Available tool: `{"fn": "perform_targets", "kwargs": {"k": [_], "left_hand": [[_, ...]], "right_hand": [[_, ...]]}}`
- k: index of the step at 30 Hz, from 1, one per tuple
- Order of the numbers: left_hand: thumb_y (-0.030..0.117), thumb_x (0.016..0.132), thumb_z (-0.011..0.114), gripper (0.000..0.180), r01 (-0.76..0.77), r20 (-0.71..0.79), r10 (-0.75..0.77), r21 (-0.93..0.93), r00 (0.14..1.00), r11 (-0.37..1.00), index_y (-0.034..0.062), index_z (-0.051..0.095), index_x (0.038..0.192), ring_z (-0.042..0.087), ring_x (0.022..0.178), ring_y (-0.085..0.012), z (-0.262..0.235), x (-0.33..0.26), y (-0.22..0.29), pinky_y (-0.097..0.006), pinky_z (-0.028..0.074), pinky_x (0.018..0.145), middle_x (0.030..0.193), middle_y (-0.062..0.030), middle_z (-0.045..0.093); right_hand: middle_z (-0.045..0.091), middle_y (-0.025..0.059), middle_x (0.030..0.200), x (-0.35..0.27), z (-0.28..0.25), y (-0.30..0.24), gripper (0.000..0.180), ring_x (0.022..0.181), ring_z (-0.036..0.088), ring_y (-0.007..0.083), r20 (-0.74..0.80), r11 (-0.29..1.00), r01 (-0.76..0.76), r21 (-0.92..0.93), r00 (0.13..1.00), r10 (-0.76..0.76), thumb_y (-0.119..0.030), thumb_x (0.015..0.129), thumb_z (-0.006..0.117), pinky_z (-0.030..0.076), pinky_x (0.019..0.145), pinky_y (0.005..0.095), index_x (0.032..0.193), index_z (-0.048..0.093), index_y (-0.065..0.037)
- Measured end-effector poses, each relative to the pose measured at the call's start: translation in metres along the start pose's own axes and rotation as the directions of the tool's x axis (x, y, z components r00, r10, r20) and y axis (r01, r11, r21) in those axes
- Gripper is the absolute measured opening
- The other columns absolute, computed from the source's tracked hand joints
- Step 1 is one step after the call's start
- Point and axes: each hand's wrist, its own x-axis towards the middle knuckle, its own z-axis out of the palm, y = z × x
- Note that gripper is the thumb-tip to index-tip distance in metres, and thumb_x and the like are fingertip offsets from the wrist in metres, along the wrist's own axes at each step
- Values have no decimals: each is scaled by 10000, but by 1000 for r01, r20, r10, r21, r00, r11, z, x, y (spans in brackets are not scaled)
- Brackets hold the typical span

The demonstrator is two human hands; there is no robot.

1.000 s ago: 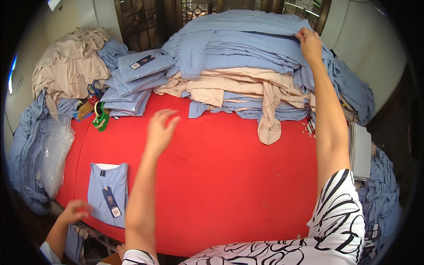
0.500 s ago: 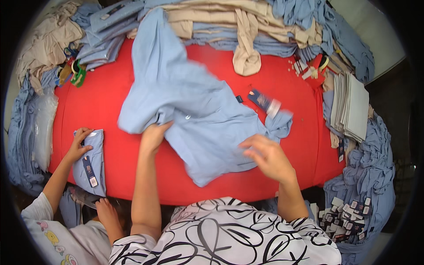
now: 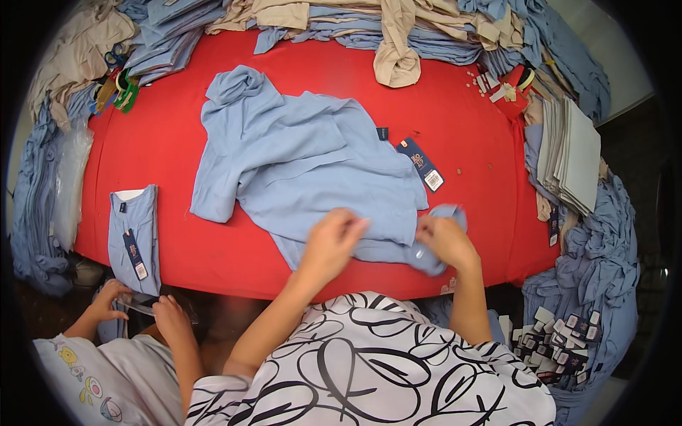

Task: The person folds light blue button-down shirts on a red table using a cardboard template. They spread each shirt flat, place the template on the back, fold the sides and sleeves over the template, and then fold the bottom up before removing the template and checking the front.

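Observation:
A light blue shirt (image 3: 298, 167) lies loosely spread on the red-covered table (image 3: 163, 135), its far left end bunched up. Over the shirt's near part is my left hand (image 3: 332, 243), fingers pinched together; whether cloth is between them is hidden. My right hand (image 3: 450, 241) is closed on the shirt's sleeve end at the near right, where the cloth is blurred. A small dark label (image 3: 383, 133) shows at the shirt's right edge. Beside it, on the red cover, lies a navy hang tag (image 3: 420, 165).
At the left, a co-worker's hands (image 3: 174, 319) hold clear plastic near a folded blue shirt (image 3: 135, 241). Piles of blue and beige garments (image 3: 426, 46) line the far edge. On the right are stacked pale sheets (image 3: 568, 156) and several tags (image 3: 558, 348). Tape rolls (image 3: 126, 92) lie far left.
The shirt's raised left part has dropped onto the table. My left hand has let go there and moved right; my right hand has closed on the sleeve end. The co-worker's upper hand has left the folded shirt.

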Motion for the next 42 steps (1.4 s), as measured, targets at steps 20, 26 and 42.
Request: {"fn": "perform_targets", "kwargs": {"k": [20, 26, 42], "left_hand": [[248, 1068, 381, 423, -193, -225, -68, -928, 972, 319, -28, 474, 1374, 529, 1288, -301, -201, -48, 5, -459, 410, 1110, 1397, -190, 539], [222, 1073, 381, 399, -498, -550, 107, -635, 828, 590, -45, 507, 1341, 536, 1267, -282, -314, 73, 105, -423, 372, 1133, 1368, -170, 571], [204, 1008, 536, 190, -54, -566, 67, 40, 822, 998, 44, 527, 905, 433, 718, -99, -204, -38, -18, -292, 404, 658, 775, 7, 482]], "right_hand": [[600, 194, 1218, -22, -145, 62, 436, 1116, 594, 333, -684, -269, 628, 730, 670, -291, -338, 1059, 407, 435, 1054, 504, 1274, 522, 24], [612, 206, 1195, 38, -294, -15, 255, 1135, 582, 296, -884, -329, 870, 367, 436, 168, -89, 1013, 525, 436, 1058, 419, 1220, 540, 58], [571, 115, 1259, -50, -79, 124, 281, 1196, 518, 217, -771, 435, 642, 631, 580, 263, -62, 967, 567, 403, 1058, 390, 1242, 572, -4]]}}
